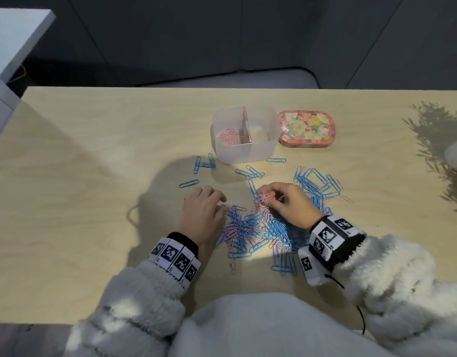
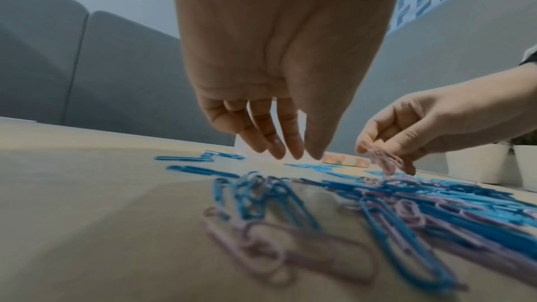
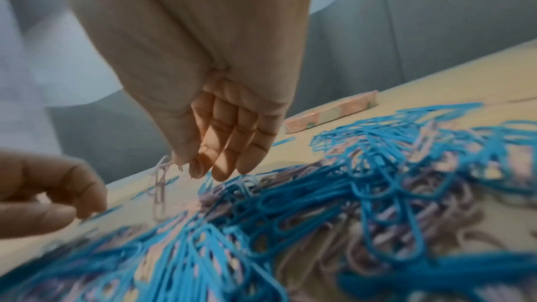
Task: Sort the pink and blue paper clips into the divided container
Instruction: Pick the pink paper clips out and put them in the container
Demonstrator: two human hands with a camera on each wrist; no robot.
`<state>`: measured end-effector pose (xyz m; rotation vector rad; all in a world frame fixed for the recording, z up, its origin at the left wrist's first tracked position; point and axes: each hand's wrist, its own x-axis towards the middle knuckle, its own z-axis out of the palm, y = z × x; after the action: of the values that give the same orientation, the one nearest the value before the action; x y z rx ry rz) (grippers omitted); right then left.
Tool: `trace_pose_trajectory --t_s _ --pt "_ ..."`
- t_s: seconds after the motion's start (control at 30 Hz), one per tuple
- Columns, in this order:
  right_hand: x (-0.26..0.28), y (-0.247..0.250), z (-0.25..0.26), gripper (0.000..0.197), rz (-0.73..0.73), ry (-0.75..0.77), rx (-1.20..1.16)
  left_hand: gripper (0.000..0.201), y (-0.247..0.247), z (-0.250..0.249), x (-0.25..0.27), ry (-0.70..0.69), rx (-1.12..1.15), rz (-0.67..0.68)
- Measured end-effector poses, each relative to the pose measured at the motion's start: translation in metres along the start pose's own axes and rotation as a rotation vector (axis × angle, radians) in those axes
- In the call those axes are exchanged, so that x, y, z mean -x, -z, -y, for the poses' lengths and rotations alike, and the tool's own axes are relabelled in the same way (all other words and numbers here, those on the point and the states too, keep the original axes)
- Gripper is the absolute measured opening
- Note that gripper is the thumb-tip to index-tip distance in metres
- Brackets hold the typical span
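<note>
From the head view I see my right hand [image 1: 284, 199] pinching a small bunch of pink coated-wire paper clips [image 1: 264, 198] just above the mixed pink-and-blue heap [image 1: 250, 228] on the pale wooden worktop [image 1: 93, 163], with the translucent plastic divided container [image 1: 245, 135] beyond holding pink clips in its left compartment. From the left wrist, my left hand [image 2: 270, 100] hangs relaxed and empty, fingertips [image 2: 293, 153] near the worktop. The right wrist shows thin, springy loops interlocked; I judge them light, slippery and prone to snag, best pinched across one clip's long sides.
</note>
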<state>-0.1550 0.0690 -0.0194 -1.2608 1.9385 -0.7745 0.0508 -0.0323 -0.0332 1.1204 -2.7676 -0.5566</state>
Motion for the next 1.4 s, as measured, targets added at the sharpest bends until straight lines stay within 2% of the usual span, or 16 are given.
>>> trace_pose_trajectory --t_s 0.07,0.13,0.2,0.27,0.33,0.4,0.53,0.6,0.67,0.77,0.83,0.9,1.13,1.23,1.3,1.4 --pt "-0.002 0.004 -0.002 0.02 -0.021 -0.096 -0.207 0.045 -0.001 -0.01 -0.005 -0.003 -0.003 0.069" --pt "-0.003 0.008 0.003 0.017 -0.033 -0.235 -0.479 0.042 -0.003 -0.018 -0.009 0.016 -0.047 0.132" --pt "-0.001 0.013 0.009 0.027 -0.02 -0.331 -0.744 0.036 -0.005 -0.022 -0.012 0.062 -0.053 0.165" --pt "-0.001 0.018 0.016 0.033 -0.006 -0.377 -0.961 0.029 -0.006 -0.024 -0.014 0.11 0.024 0.169" --pt "-0.002 0.019 0.018 0.034 0.028 -0.424 -1.042 0.021 -0.007 -0.023 -0.015 0.154 0.143 0.163" --pt "-0.003 0.015 0.014 0.037 0.045 -0.447 -0.909 0.014 -0.003 -0.017 -0.016 0.206 0.22 0.136" --pt "-0.005 0.002 -0.006 0.034 -0.031 -0.289 -0.304 0.014 0.011 0.004 -0.017 0.253 0.166 0.058" --pt "-0.006 0.001 -0.01 0.032 -0.044 -0.214 -0.153 0.018 0.015 0.012 -0.017 0.194 0.036 0.002" --pt "-0.006 0.001 -0.009 0.025 -0.013 -0.163 -0.071 0.019 0.015 0.01 -0.019 0.073 -0.026 -0.026" --pt "-0.004 0.001 -0.007 0.011 0.012 -0.117 0.083 0.024 0.012 -0.005 -0.027 -0.125 -0.03 0.181" --pt "-0.003 0.0 -0.004 0.007 0.008 -0.104 0.19 0.031 0.012 -0.014 -0.033 -0.168 -0.056 0.323" --pt "-0.001 0.002 -0.002 0.007 -0.001 -0.107 0.268 0.035 0.013 -0.02 -0.038 -0.155 -0.049 0.373" --pt "0.01 -0.003 0.007 0.002 0.083 -0.071 0.421 0.021 0.011 -0.032 -0.046 -0.103 -0.041 0.422" --pt "0.013 -0.006 0.01 0.01 0.098 -0.018 0.526 0.017 0.006 -0.032 -0.047 -0.1 -0.077 0.444" --pt "0.012 -0.001 0.008 0.013 0.084 -0.046 0.464 0.015 0.002 -0.031 -0.043 -0.127 -0.107 0.414" --pt "0.008 0.01 0.002 0.027 0.02 -0.115 0.118 0.014 0.002 -0.027 -0.036 -0.132 -0.017 0.363"
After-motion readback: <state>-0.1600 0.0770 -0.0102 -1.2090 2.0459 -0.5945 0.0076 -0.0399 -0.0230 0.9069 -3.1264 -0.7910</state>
